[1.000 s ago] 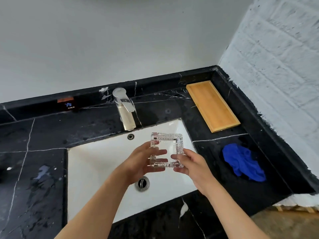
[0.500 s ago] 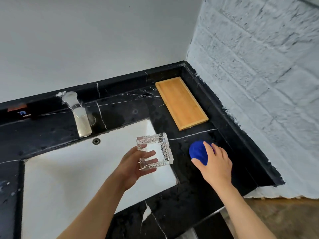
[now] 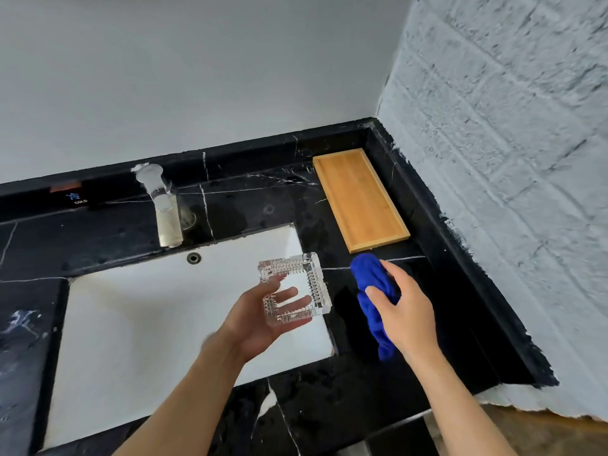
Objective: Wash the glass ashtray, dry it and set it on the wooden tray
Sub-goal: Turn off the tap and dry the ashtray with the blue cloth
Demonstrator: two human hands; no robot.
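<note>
My left hand [image 3: 260,320] holds the square clear glass ashtray [image 3: 293,288] from below, tilted, above the right side of the white sink [image 3: 131,340]. My fingers show through the glass. My right hand [image 3: 406,312] grips a blue cloth [image 3: 373,292] lifted off the black counter, just right of the ashtray and apart from it. The cloth hangs down below my fist. The wooden tray [image 3: 358,199] lies bare at the back right of the counter, beyond the cloth.
A metal faucet [image 3: 163,205] stands behind the sink, with an overflow hole [image 3: 193,258] below it. The black marble counter [image 3: 98,235] is bounded by a raised back edge, and a white brick wall [image 3: 510,159] closes the right side.
My right hand let go of the ashtray, reached right to the blue cloth, and has lifted it off the counter. The left hand keeps the ashtray alone. The view has swung right.
</note>
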